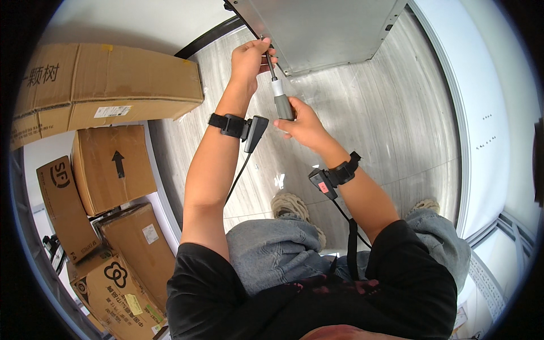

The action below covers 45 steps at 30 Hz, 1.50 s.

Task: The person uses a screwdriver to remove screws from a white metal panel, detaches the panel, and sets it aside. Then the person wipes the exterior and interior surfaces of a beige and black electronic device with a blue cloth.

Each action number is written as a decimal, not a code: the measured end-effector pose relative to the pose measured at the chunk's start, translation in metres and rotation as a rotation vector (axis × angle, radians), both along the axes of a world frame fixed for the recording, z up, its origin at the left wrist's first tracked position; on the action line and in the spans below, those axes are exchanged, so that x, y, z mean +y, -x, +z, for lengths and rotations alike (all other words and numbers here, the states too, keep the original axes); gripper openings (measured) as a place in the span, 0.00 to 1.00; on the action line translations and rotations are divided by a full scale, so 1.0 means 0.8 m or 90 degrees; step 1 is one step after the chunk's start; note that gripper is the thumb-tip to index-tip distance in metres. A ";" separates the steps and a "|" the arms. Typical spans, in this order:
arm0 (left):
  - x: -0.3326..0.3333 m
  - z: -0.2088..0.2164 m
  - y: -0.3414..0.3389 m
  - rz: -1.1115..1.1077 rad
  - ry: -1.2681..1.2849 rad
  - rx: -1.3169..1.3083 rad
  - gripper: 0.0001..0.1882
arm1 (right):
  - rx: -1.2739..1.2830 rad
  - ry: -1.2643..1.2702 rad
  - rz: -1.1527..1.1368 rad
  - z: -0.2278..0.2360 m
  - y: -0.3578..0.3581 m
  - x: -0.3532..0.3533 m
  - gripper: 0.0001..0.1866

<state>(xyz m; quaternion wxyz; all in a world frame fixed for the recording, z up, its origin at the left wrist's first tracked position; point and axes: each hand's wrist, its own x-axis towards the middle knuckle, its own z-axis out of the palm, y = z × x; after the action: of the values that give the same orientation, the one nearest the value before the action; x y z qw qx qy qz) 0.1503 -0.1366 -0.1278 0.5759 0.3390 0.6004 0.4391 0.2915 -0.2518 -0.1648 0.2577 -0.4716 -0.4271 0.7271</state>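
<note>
A screwdriver (281,101) with a grey and white handle points away from me, its shaft running up to the edge of a grey metal cabinet (323,34). My right hand (306,124) is wrapped round the lower end of the handle. Farther up, my left hand (249,59) is closed about the tip end of the shaft, thumb and forefinger pinched against the cabinet's edge. Whatever the tip meets there is hidden by the fingers or too small to make out.
Along the left lies a long cardboard box (136,79), with several smaller cartons (116,170) stacked nearer me. The wood-patterned floor (396,124) runs under the cabinet and my shoes. A white wall panel (476,113) bounds the right. Cabled black devices (258,129) are strapped to both wrists.
</note>
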 end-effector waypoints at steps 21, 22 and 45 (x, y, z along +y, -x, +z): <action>0.001 -0.004 -0.005 -0.009 0.003 0.050 0.09 | 0.007 -0.039 -0.041 -0.011 -0.013 -0.007 0.27; 0.003 -0.005 -0.002 -0.009 -0.001 0.035 0.09 | 0.016 -0.034 -0.044 -0.012 -0.013 -0.008 0.26; -0.007 0.005 -0.022 0.019 0.002 -0.044 0.14 | -0.009 -0.074 -0.061 -0.019 -0.025 -0.013 0.29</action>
<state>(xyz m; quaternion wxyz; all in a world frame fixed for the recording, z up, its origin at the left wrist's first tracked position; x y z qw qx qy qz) 0.1682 -0.1421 -0.1238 0.5904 0.3135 0.5858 0.4583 0.3117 -0.2621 -0.1800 0.3160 -0.4809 -0.4473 0.6847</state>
